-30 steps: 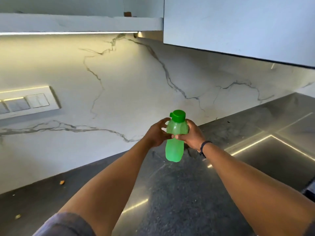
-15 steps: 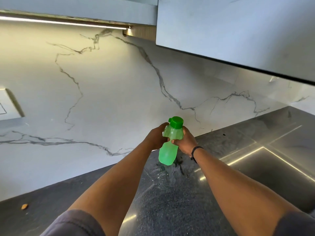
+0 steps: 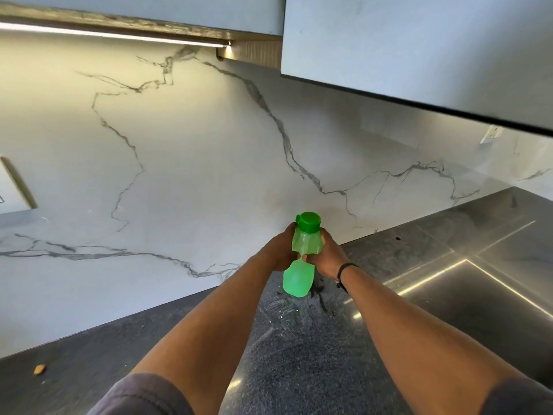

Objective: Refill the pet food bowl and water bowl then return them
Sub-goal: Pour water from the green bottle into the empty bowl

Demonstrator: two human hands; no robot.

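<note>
Marble-look wall panelling is filling the left of the view, with a switch plate (image 3: 13,187) at its edge and a small brown crumb (image 3: 39,369) lying on the dark speckled tabletop (image 3: 299,354) below it. Moving right, the left hand (image 3: 279,250) is wrapping the near side of a translucent green water bottle (image 3: 300,265), and the right hand (image 3: 327,256), wearing a dark wristband (image 3: 344,275), is closing on the other side, so both are pinching its narrow waist, with the green cap (image 3: 309,222) still on. The bottle is tilting slightly, its base just above or barely touching the tabletop; I cannot tell which. Neither pet bowl is showing, so the water bowl is presumably waiting elsewhere. Pale streaks on the stone under the bottle are looking like wet smears, which suggests slippery plastic: a loose two-handed pinch at the waist could be letting it slide. Squeezing soft walls while loosening the cap could be spurting water. Further right, the steel surface (image 3: 478,265) is gleaming under the overhanging cabinet (image 3: 419,40), which could be catching a raised bottle.
</note>
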